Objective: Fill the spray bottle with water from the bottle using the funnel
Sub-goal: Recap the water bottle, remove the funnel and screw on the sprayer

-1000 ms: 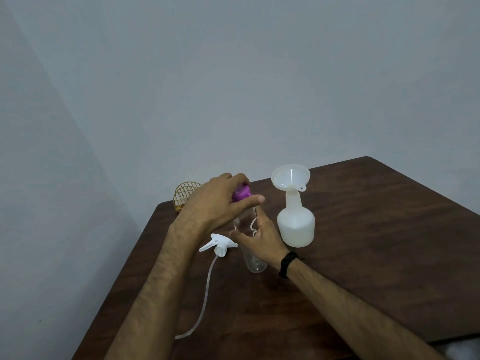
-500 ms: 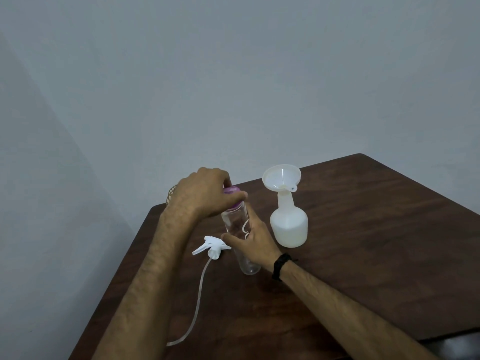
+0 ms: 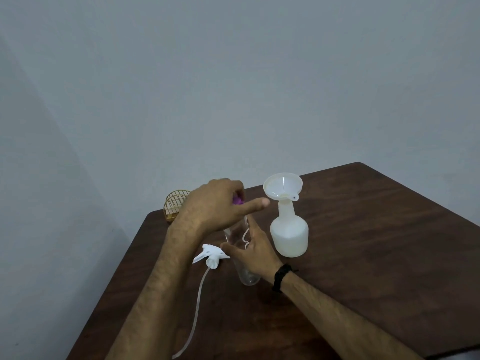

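Funnel point(image 3: 282, 187) sits mouth-up in the upright white spray bottle point(image 3: 289, 233). At its nine o'clock, right hand point(image 3: 253, 252) grips the clear bottle point(image 3: 244, 255), left hand point(image 3: 215, 206) pinching its purple cap point(image 3: 55, 200).

No legible text, brand, number or sign in the head view. The clear bottle point(image 3: 242, 245) carries white curved markings on its side, partly covered by the right hand point(image 3: 255, 252); they cannot be read as letters. The white spray bottle point(image 3: 289, 233), the funnel point(image 3: 282, 185) and the spray head point(image 3: 211, 255) on the table point(image 3: 376, 255) show no print.
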